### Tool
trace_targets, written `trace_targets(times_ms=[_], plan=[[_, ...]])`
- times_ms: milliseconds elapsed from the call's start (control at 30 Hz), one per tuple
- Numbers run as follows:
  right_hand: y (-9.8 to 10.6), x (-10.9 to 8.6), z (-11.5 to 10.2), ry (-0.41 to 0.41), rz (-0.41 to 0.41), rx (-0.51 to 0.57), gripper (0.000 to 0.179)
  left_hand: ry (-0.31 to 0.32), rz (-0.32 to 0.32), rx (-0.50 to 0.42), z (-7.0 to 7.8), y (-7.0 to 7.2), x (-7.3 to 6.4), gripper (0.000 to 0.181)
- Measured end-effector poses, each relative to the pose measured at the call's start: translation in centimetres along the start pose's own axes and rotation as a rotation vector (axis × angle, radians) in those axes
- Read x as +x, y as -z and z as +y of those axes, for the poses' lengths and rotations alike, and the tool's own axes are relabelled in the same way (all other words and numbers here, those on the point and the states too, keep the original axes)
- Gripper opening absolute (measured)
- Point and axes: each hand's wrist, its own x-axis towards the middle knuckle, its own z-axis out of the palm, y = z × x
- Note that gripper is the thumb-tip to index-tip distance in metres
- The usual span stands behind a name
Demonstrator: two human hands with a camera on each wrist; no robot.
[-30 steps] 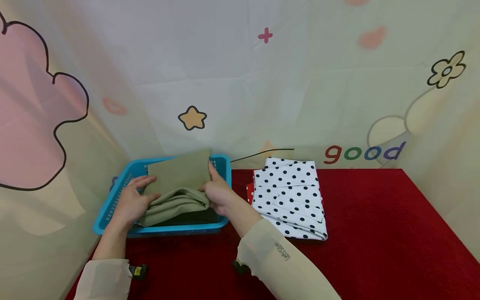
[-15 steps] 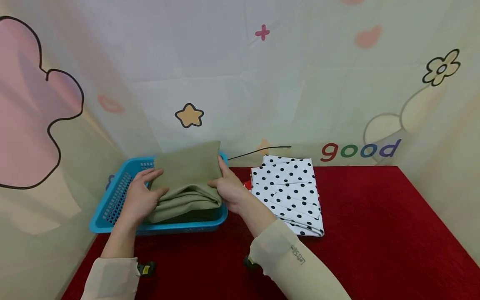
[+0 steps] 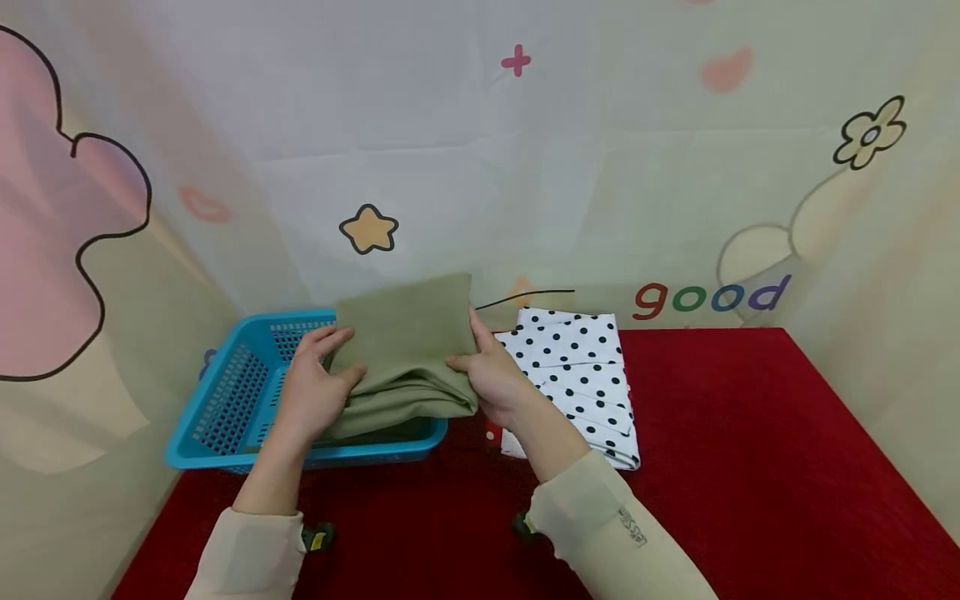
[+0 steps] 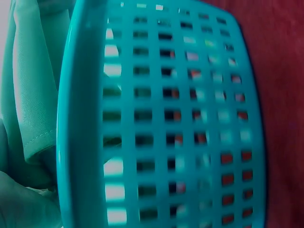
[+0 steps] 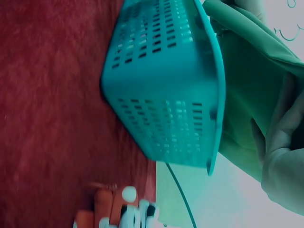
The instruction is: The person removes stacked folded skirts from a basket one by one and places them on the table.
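Note:
A folded olive-green cloth (image 3: pixel 408 325), thick with soft layers at its near side, is held between both hands over the right part of a blue plastic basket (image 3: pixel 210 408). My left hand (image 3: pixel 315 387) grips its left edge, thumb and fingers spread apart on it. At the right edge my right hand (image 3: pixel 498 379) pinches the cloth, with the thumb on top. From the right wrist, the cloth (image 5: pixel 251 95) shows above the basket's rim, with fingers of the right hand (image 5: pixel 285 161) under it. The left wrist view has the basket's slotted wall (image 4: pixel 156 114) in front of the cloth (image 4: pixel 35 85).
Folded white cloth with black dots (image 3: pixel 577 375) lies right of the basket, with red dotted cloth (image 3: pixel 492 433) showing at its edge. Red cloth covers the table (image 3: pixel 712 450). A printed curtain (image 3: pixel 450 167) hangs behind and along the sides.
Both hands have carried the olive-green cloth up and to the right, partly past the basket's right side. More of the basket's left inside now shows. The dotted cloth stays in place.

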Motion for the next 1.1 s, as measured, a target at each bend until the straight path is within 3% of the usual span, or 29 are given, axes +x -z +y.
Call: trace_targets(times_ms=[800,1100], plan=[[8.8,-3.3,-0.2,0.021,0.026,-0.067,0.086,-0.076,-0.058,-0.127,4.2,-7.1,0.5,0.059],[11.4,-4.2,0.7,-0.003,0.077,-0.072,0.084,-0.061,-0.121,-0.153,5.3,-9.0,0.0,0.068]])
